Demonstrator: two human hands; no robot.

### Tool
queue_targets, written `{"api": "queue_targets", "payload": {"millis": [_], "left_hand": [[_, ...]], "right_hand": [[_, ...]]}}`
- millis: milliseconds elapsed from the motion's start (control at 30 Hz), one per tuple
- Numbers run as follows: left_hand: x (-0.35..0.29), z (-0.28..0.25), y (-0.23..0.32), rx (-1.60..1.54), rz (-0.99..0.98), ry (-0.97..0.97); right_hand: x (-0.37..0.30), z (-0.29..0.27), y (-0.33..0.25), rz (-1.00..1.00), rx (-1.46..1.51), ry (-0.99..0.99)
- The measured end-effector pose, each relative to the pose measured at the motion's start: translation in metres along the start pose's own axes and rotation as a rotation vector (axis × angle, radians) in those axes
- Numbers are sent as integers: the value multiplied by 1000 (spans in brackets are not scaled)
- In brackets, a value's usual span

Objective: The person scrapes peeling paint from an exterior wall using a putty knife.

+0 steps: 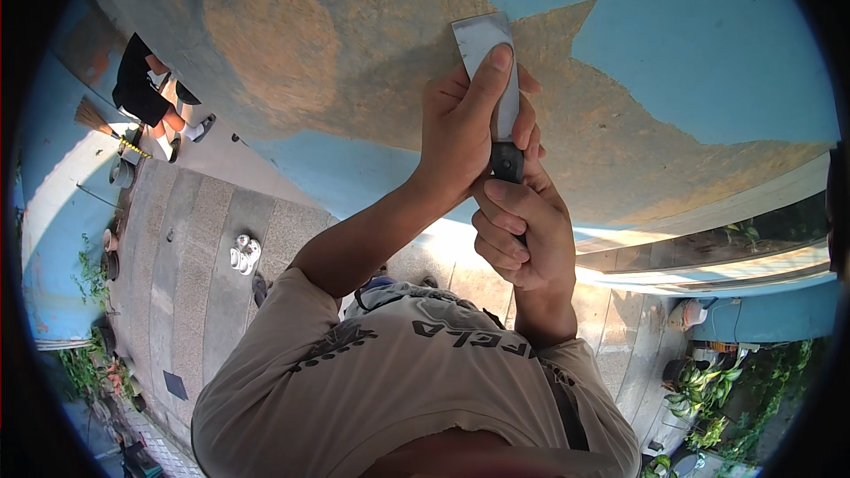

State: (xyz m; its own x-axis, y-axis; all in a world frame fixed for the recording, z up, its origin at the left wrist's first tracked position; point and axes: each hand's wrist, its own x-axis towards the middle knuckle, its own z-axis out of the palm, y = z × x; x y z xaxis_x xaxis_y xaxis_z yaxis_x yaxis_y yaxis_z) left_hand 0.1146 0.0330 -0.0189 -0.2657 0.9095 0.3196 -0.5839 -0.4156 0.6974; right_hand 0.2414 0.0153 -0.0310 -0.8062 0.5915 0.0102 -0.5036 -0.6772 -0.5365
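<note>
Both my hands grip one putty knife [485, 34], a wide flat metal blade on a black handle. My right hand [533, 228] is wrapped round the handle. Higher up, my left hand [465, 119] pinches the blade, its thumb pressed flat on the near face and other fingers behind. The blade's far edge lies at or very close to the wall [390, 62]; I cannot tell if it touches. Around it the wall is bare brown-grey, with ragged-edged blue paint [699, 35] to the right.
Another person in dark clothes [142, 93] is at the far left by a straw broom [93, 117]. White containers [245, 254] stand on the tiled floor [199, 283]. Potted plants [704, 389] are at the lower right. A ledge [726, 257] runs below the wall.
</note>
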Motion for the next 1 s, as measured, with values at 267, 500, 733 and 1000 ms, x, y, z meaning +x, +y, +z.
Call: {"api": "queue_targets", "payload": {"millis": [267,500,733,1000], "left_hand": [[-3,0,0,11,-6,12],[-1,-3,-3,8,23,-17],[-3,3,-4,-5,-3,8],[-1,-2,-2,26,12,3]], "right_hand": [[-2,4,2,-12,-1,-2],[-3,3,0,38,44,-20],[1,4,-2,-9,-17,5],[-1,6,0,15,-35,38]]}}
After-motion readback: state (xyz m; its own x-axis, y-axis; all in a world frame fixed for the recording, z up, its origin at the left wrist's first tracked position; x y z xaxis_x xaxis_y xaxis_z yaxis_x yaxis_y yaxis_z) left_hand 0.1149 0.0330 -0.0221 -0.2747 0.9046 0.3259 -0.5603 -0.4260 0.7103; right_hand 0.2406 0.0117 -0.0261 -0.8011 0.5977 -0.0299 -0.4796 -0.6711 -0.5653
